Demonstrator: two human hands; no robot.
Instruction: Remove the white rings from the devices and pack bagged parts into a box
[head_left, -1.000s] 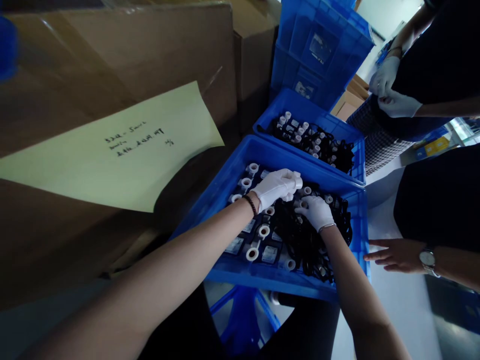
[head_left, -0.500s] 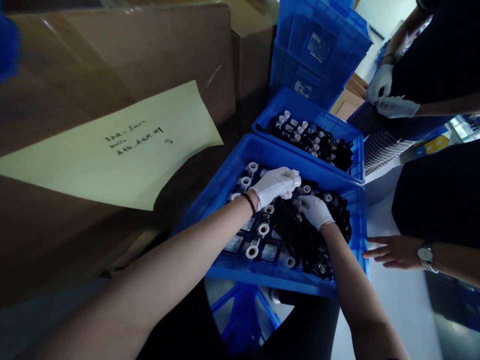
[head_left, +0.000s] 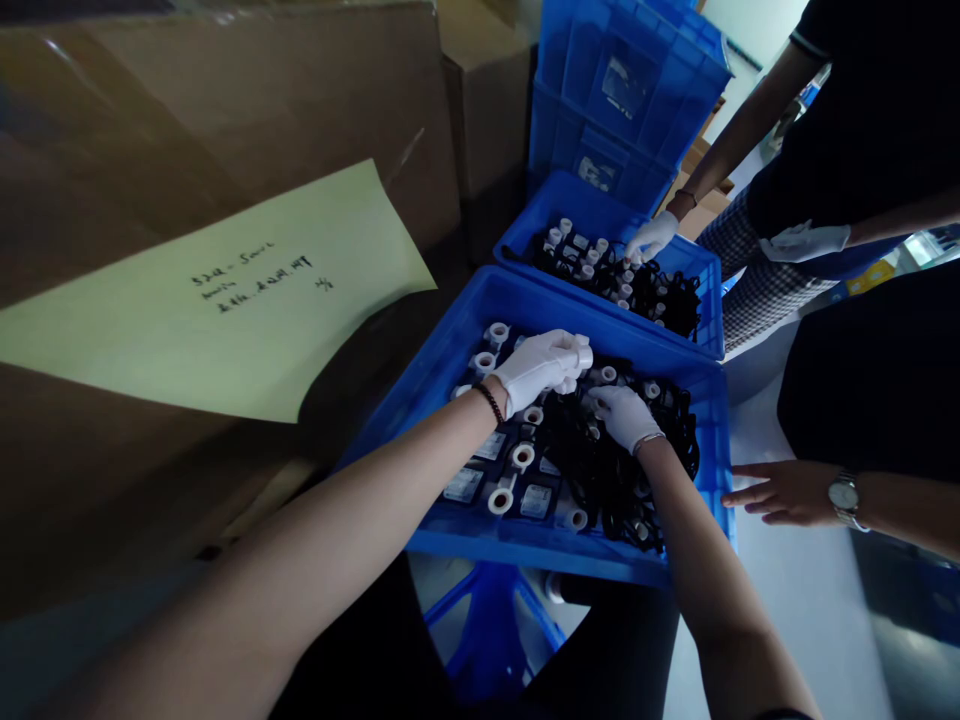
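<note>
My gloved left hand (head_left: 538, 370) is closed around a white ring-ended plastic fitting (head_left: 583, 354) above the near blue crate (head_left: 540, 550). Just right of it, my gloved right hand (head_left: 627, 416) reaches down among the black cables (head_left: 574, 445), its fingers bent; what they grip is hidden. In the crate lie several dark devices with pale labels (head_left: 536, 501) and white round fittings (head_left: 523, 457), some in rows on the left. The cables are heaped on the right side.
A second blue crate (head_left: 517, 245) with similar parts adjoins at the back, with a co-worker's gloved hand (head_left: 654, 238) over it. Another person's bare hand (head_left: 787, 492) is by the near crate's right edge. Cardboard boxes (head_left: 322, 100) and a handwritten yellow sheet (head_left: 315, 330) stand left; stacked crates (head_left: 592, 110) rise behind.
A co-worker's gloved hand has moved left and down over the back crate; its two hands were together before. My hands keep nearly the same pose. The view has shifted slightly.
</note>
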